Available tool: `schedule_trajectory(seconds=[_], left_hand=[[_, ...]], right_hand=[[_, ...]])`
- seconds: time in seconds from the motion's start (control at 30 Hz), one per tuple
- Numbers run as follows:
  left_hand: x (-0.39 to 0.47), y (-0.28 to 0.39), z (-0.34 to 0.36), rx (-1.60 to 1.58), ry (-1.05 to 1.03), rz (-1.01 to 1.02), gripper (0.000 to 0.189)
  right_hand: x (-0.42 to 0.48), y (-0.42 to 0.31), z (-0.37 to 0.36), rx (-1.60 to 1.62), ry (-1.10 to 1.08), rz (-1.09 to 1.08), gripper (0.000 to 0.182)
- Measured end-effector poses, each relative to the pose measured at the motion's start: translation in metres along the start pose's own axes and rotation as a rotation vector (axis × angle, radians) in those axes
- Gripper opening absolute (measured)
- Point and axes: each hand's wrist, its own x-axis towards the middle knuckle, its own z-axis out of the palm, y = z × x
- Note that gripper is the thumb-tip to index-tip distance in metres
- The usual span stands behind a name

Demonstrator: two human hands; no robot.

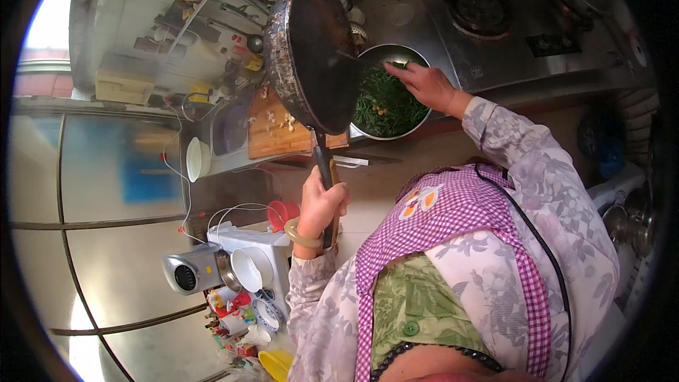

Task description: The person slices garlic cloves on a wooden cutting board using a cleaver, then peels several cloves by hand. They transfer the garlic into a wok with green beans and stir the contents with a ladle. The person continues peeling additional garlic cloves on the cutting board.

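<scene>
My left hand (320,199) grips the black handle of a deep wok (323,53) with a scorched, flaking outer wall. The wok is raised and tipped on its side, its dark interior facing right. Beside the handle, a narrow brown piece shows within my grasp; I cannot tell what it is. Just right of the wok's lower edge stands a round metal bowl (427,116) holding chopped dark green vegetables (384,98) with a few light bits. My right hand (429,87) reaches over the bowl from its right side, fingers stretched out, nothing visible in them.
A wooden cutting board (276,127) with garlic-like pieces lies left of the bowl, beside a sink (231,124). A gas burner (477,8) is at the upper right. A knife-like blade (376,159) lies near the counter edge. A white bowl (198,158) stands at the left.
</scene>
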Motion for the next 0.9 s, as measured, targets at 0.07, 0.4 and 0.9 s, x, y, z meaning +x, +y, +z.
schedule_trajectory(seconds=[0.07,0.4,0.9], left_hand=[[-0.01,0.004,-0.003,0.04,0.027,0.005,0.019],[-0.025,0.007,0.022,0.007,0.094,0.058,0.017],[-0.015,0.001,0.034,-0.498,-0.03,0.036,0.019]], right_hand=[[-0.03,0.008,0.001,-0.074,-0.071,-0.011,0.057],[-0.008,-0.02,-0.039,0.005,-0.008,-0.1,0.051],[-0.087,0.05,-0.076,0.705,0.014,0.427,0.037]])
